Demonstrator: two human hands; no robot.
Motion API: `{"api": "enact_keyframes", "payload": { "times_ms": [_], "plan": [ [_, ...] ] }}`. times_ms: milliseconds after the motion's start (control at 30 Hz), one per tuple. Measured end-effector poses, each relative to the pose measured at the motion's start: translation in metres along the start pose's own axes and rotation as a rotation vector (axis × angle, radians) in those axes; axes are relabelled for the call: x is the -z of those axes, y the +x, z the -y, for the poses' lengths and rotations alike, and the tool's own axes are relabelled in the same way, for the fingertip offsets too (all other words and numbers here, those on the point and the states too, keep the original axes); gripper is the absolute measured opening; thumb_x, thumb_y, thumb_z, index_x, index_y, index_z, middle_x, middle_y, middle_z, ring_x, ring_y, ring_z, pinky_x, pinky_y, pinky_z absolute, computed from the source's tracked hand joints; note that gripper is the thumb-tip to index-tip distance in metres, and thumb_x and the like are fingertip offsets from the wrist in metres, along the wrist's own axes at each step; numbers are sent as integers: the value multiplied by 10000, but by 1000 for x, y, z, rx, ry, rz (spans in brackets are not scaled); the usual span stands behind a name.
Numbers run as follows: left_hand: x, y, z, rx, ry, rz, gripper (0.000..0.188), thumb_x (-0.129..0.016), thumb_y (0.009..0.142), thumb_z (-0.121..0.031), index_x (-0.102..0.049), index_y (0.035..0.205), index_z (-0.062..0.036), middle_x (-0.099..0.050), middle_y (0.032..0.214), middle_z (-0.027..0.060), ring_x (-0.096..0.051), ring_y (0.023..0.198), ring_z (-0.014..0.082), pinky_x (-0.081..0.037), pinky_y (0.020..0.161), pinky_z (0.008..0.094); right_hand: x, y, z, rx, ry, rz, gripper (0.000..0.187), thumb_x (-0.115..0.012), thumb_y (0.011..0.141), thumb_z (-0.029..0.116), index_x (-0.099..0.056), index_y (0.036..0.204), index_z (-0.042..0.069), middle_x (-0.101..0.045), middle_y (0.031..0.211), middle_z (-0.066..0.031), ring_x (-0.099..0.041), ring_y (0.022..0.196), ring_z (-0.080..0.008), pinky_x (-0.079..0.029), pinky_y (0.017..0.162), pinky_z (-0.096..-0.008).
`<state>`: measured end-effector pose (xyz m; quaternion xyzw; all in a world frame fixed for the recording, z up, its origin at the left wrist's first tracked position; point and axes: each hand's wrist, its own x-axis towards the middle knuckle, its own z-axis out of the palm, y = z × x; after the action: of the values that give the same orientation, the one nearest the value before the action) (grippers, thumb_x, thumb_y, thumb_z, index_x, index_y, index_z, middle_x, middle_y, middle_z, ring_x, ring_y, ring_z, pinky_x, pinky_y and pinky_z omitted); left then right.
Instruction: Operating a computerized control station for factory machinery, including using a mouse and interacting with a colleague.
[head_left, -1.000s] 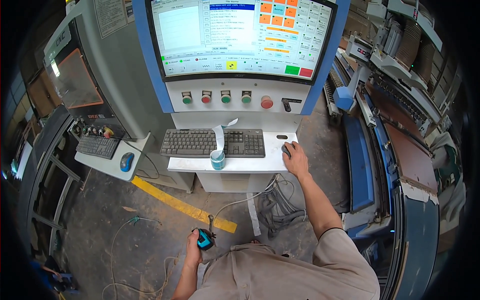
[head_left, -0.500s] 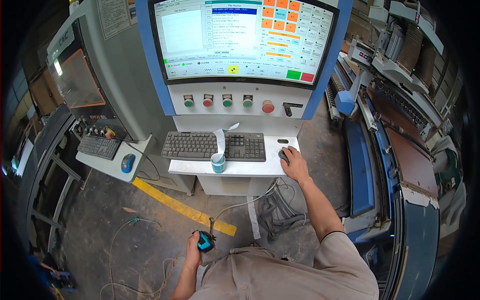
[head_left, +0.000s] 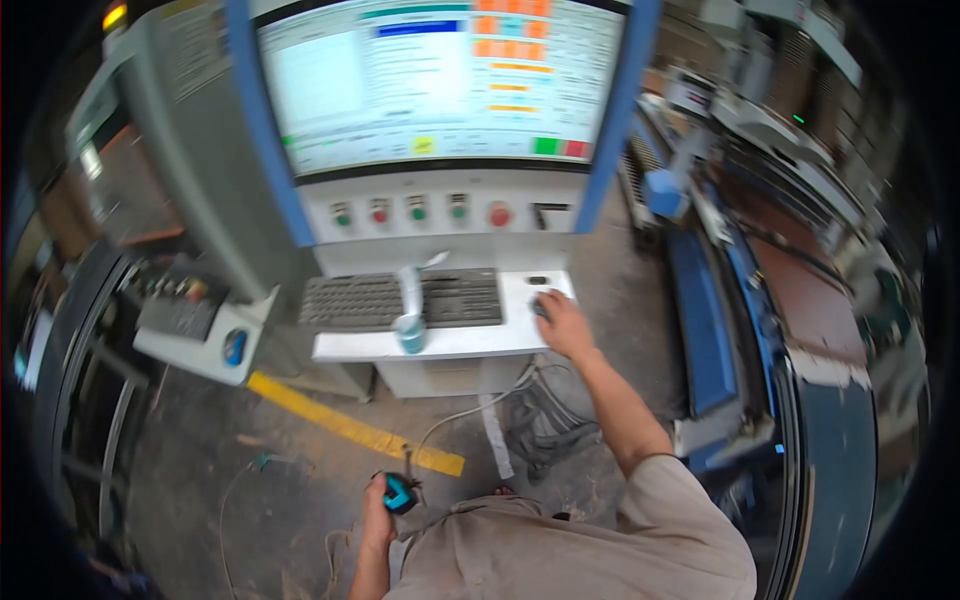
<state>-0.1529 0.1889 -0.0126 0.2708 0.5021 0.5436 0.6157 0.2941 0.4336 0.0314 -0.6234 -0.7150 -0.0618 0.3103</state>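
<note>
Right of keyboard [head_left: 455, 300], curls fingers of right hand [head_left: 564, 326] over mouse [head_left: 540, 308], near right edge of shelf [head_left: 490, 346]; below keyboard, wraps fingers of left hand [head_left: 376, 512] around tape measure [head_left: 400, 493], well apart from shelf.

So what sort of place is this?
Probably a factory workshop: there's a big screen above a row of push buttons, heavy machinery on the right, and a yellow line along the floor.

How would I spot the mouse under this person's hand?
Find the big screen, then the white shelf below it. The mouse sits near the shelf's right end, past the keyboard. It is dark and partly covered by the right hand, unlike the blue mouse lying free at left.
</note>
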Motion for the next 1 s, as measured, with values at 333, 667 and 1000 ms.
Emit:
{"api": "enact_keyframes", "payload": {
  "times_ms": [333,667,1000],
  "plan": [
    [-4,-8,-12,48,11,14,555,-530,998,-546,-672,1011,-10,-693,815,104,-692,703,240,-556,679,357,11,4,21,-59,59,55,530,-686,897,268,-582,1395,119,-569,1396,-206,-589,1245,-394,-526,1003,-480],
    [3,-3,-5,48,19,25,525,-533,993,-517,-666,1025,-10,-691,828,108,-693,709,246,-559,685,362,7,4,22,-55,44,61,545,-690,904,277,-561,1412,127,-559,1406,-180,-577,1262,-375,-529,1007,-488],
    [-6,-3,-7,47,21,31,535,-529,995,-525,-654,1019,-6,-684,807,119,-690,687,258,-557,669,363,9,6,22,-52,52,44,531,-695,895,261,-569,1389,112,-571,1379,-194,-595,1227,-384,-533,996,-488]
  ]
}}
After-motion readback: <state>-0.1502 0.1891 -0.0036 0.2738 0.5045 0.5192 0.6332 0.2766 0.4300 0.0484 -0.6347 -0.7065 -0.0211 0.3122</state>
